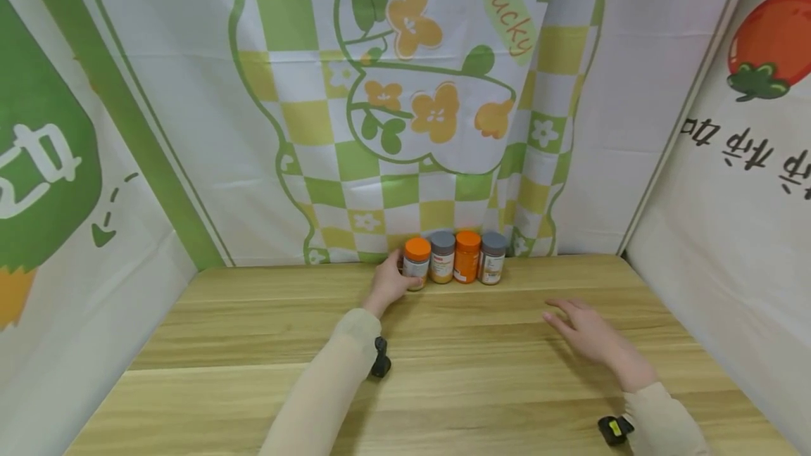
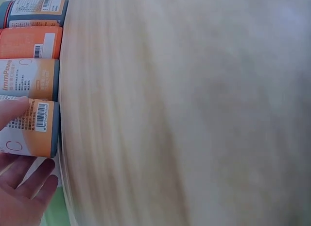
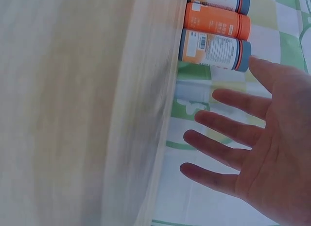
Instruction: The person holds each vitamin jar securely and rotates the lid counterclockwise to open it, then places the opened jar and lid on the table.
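Observation:
Four supplement jars stand upright side by side at the table's back edge in the head view. My left hand [image 1: 388,283] is at the leftmost, an orange-lidded jar [image 1: 416,252]. The left wrist view shows its thumb [image 2: 17,108] across that jar's label [image 2: 34,126], with the fingers on the other side. To the right come a grey-lidded jar [image 1: 442,259], an all-orange jar [image 1: 467,259] and another grey-lidded jar [image 1: 492,259]. My right hand [image 1: 586,331] hovers over the table, right of the row, fingers spread and holding nothing.
The wooden table [image 1: 475,371] ends against a printed curtain [image 1: 418,188] right behind the jars. White printed side walls stand to the left and right [image 1: 728,245]. A black wrist device [image 1: 380,357] sits at my left cuff, another [image 1: 614,430] at the right.

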